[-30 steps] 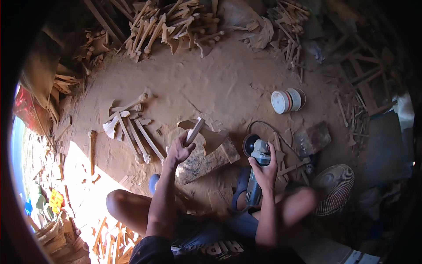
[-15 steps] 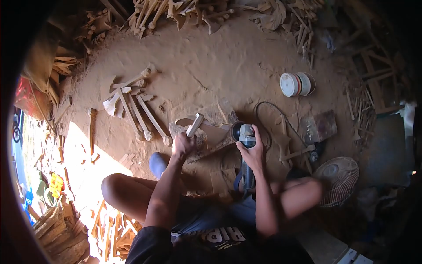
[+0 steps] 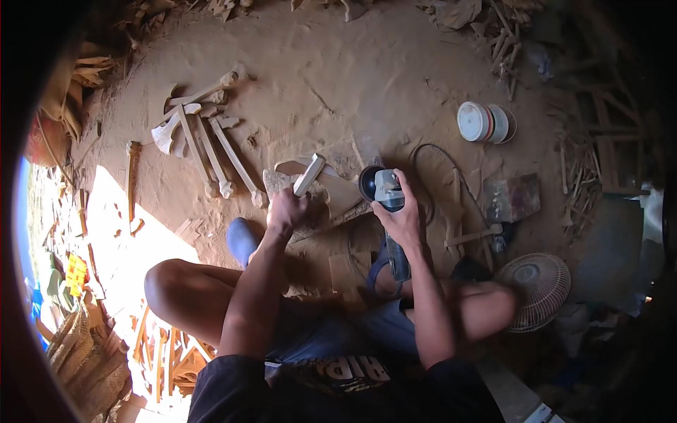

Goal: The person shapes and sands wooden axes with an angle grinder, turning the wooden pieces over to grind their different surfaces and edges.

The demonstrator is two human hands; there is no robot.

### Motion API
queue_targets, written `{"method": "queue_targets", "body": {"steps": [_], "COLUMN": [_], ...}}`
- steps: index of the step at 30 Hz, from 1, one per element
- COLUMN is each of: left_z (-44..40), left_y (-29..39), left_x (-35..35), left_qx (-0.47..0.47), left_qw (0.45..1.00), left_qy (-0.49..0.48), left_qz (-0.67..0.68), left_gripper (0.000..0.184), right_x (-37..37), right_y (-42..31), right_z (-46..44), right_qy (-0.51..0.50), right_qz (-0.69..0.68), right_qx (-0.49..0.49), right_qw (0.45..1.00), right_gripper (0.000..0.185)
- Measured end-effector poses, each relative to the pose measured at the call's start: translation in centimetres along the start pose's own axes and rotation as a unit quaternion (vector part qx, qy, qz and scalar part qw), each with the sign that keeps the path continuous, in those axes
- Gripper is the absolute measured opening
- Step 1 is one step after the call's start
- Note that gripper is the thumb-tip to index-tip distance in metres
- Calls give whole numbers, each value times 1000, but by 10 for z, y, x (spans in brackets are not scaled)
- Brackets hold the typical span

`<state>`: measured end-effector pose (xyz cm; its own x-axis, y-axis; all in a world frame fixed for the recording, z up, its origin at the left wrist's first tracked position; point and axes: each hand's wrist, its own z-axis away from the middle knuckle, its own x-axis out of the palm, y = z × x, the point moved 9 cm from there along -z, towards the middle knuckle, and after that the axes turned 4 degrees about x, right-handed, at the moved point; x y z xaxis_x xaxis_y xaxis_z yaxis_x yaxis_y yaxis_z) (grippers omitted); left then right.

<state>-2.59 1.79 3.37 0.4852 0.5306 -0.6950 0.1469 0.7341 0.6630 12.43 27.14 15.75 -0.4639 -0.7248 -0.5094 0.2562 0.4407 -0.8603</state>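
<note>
Your left grip [image 3: 288,210] clamps a pale bar [image 3: 309,174]; to its right, your right grip [image 3: 404,218] clasps an angle grinder [image 3: 388,187].

A: And here's the pale bar [image 3: 309,176], bone by its look, smooth-faced and matt!
B: Now the grinder [image 3: 387,189]: dull grey metal-looking head, dark plastic-looking body.
A: The ground [image 3: 374,84], what a surface, dusty, rough, wholly matt!
B: Over to the bucket [image 3: 499,123], smooth pale plastic.
A: Shorts [image 3: 381,324] in soft matt cloth!
B: And the sack [image 3: 83,342], coarse, woven, rough all over!
</note>
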Motion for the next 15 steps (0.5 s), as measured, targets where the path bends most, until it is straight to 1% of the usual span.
{"method": "queue_targets", "body": {"steps": [3, 4, 7, 8, 11, 15], "left_z": [1, 2, 4, 3, 3, 5], "left_y": [2, 2, 1, 1, 0, 8], "left_x": [-3, -3, -4, -5, -4, -8], "left_qx": [-14, -28, -57, -60, -66, -67], "left_qw": [1000, 1000, 998, 998, 998, 997], "left_qy": [7, 0, 2, 3, 1, 3], "left_qz": [-5, -8, -13, -14, -21, -35], "left_gripper": [42, 42, 43, 43, 44, 44], "right_x": [1, -1, -11, -13, -14, -6], "right_y": [11, 10, 6, 9, -8, -10], "right_z": [-3, -3, -6, -8, -11, -11], "right_qy": [-14, -2, 16, 24, -9, -31], "right_qz": [-3, 14, 57, 35, -35, 0], "right_qx": [44, 40, 90, 63, 115, 70], "right_qw": [999, 999, 994, 997, 993, 997], "right_gripper": [81, 81, 81, 80, 80, 80]}}
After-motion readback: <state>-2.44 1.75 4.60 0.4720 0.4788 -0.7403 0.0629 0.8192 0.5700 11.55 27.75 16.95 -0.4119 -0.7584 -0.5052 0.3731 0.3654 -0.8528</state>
